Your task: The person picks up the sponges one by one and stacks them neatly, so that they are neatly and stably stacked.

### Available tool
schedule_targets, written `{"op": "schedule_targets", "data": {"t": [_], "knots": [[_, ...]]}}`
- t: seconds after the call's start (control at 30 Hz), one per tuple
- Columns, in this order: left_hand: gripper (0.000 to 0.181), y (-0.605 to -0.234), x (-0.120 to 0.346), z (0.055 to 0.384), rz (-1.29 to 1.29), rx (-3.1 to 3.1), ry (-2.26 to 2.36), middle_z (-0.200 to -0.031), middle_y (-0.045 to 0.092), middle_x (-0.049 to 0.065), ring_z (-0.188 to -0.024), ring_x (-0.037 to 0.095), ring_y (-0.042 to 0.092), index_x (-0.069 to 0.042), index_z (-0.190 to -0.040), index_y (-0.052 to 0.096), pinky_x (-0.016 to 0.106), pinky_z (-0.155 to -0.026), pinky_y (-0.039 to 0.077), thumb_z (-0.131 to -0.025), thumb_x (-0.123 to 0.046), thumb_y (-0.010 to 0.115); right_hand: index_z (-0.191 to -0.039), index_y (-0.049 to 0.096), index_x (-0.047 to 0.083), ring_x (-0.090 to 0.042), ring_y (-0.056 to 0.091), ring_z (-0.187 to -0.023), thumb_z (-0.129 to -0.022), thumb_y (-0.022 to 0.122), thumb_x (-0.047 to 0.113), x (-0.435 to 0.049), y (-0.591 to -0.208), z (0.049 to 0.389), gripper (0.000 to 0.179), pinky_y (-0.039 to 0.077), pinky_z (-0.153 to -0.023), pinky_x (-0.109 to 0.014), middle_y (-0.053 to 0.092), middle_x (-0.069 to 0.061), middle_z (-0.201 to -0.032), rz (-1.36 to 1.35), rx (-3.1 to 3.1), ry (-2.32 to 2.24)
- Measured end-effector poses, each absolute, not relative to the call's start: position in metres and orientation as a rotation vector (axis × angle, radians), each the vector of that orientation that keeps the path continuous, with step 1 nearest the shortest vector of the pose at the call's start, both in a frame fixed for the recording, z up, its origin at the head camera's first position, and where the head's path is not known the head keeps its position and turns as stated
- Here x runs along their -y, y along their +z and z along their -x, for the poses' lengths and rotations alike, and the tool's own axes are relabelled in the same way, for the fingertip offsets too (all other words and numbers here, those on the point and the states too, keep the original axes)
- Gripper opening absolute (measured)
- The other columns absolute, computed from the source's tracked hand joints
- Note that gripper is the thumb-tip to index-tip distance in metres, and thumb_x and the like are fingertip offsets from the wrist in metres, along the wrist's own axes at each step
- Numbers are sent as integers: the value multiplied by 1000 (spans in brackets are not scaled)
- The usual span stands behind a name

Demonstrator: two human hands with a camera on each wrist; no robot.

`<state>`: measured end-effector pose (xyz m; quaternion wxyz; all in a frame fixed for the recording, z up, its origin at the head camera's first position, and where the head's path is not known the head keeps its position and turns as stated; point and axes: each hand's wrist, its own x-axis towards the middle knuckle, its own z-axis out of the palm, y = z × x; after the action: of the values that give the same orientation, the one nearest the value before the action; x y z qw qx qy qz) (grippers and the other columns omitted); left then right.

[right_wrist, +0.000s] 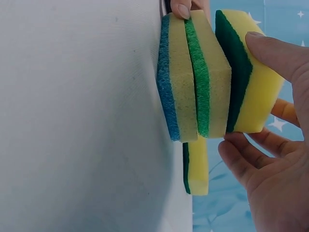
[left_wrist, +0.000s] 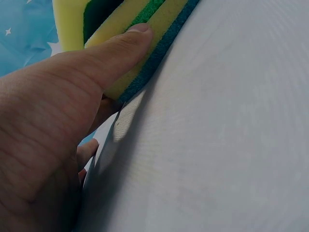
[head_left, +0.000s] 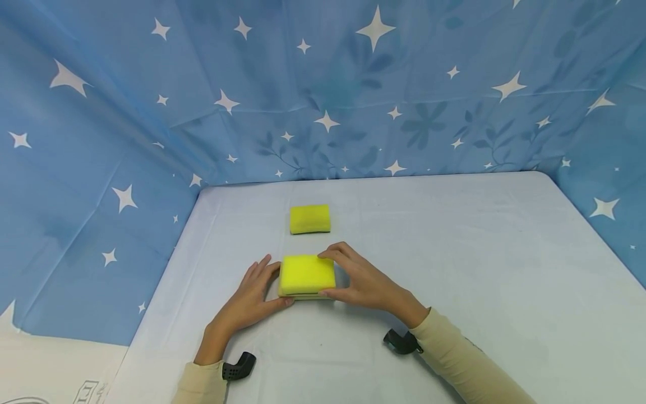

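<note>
Three sponges are stacked in front of me. Lowest is a cream sponge (right_wrist: 182, 96) with a blue scouring pad, lying pad down on the table. Above it sits a cream sponge (right_wrist: 217, 87) with a bright green pad. My right hand (head_left: 365, 283) pinches the top yellow sponge (head_left: 307, 274), thumb at the near side and fingers at the far side. In the right wrist view its dark green pad tilts, with a wedge gap at one end. My left hand (head_left: 247, 300) steadies the lower two at their left end, its thumb (left_wrist: 137, 41) pressed across them.
Another yellow sponge (head_left: 310, 219) with a dark green pad lies farther back on the white-covered table (head_left: 454, 252). A blue star-patterned curtain (head_left: 328, 84) hangs behind and along the sides. Both wrists wear a black camera mount (head_left: 239, 366).
</note>
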<state>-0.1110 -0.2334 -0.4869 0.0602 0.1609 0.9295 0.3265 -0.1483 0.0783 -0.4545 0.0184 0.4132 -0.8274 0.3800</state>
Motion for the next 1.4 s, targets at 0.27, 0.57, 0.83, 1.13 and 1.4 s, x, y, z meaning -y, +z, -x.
{"op": "schedule_targets", "data": {"t": [0.27,0.57,0.83,1.13,1.4], "knots": [[87,-488,233,111,-482,-2820,973,-173,27,22,-160,46,15,-9,-159,48,70,-125,18,-92,-52,83,-145,59,6,-22,55,-128,-90,91,33,-78,-457,148,68,51,-111,-41,53,-9,-141,-1280,2566,1176],[87,-488,234,112,-481,-2824,964,-171,30,24,-159,48,17,-6,-158,48,70,-124,18,-93,-53,82,-149,56,6,-23,52,-129,-89,92,33,-75,-461,148,75,51,-111,-41,51,-10,-141,-1282,2580,1159],[89,-490,234,113,-465,-2819,950,-172,27,24,-159,49,15,-7,-160,47,71,-124,18,-93,-54,81,-156,48,5,-24,50,-132,-89,92,30,-75,-461,147,84,49,-113,-42,49,-12,-145,-1297,2612,1146],[89,-488,235,114,-457,-2824,956,-173,24,24,-159,50,14,-9,-160,47,73,-122,21,-92,-54,82,-165,35,13,-27,39,-148,-87,93,41,-78,-458,152,101,43,-118,-49,35,-13,-163,-1320,2616,1200],[88,-488,234,114,-458,-2808,969,-173,25,23,-160,48,14,-9,-159,48,70,-125,17,-92,-55,81,-169,29,18,-31,30,-156,-90,87,52,-85,-449,153,104,39,-119,-60,26,-12,-172,-1269,2684,1258]]}}
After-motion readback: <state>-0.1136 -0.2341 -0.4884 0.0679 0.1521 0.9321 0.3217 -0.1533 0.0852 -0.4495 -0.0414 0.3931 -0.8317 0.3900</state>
